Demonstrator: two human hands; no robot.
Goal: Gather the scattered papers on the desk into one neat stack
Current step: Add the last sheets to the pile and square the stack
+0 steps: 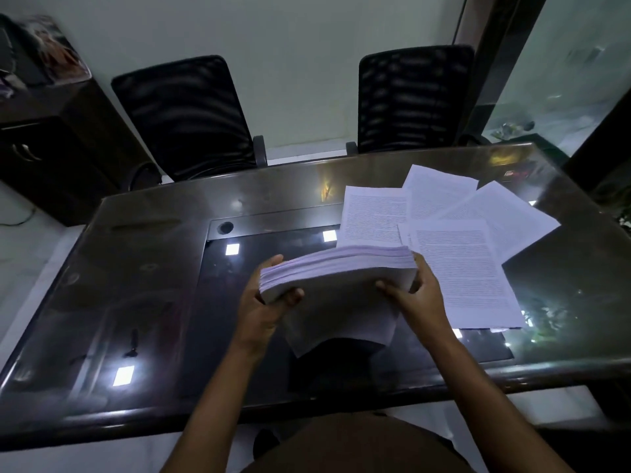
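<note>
A person's left hand (pixel 263 310) and right hand (pixel 420 295) grip opposite ends of a thick stack of papers (pixel 341 285), thumbs on its near face, holding it tilted over the middle of a dark glass-topped desk (pixel 136 302). Just beyond the right hand, loose printed sheets (pixel 461 268) lie fanned and overlapping. Two black mesh chairs (pixel 184 114) stand behind the desk.

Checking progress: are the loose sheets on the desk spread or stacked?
Spread: loose sheets lie fanned, overlapping, on the desk, right of the held stack.
</note>
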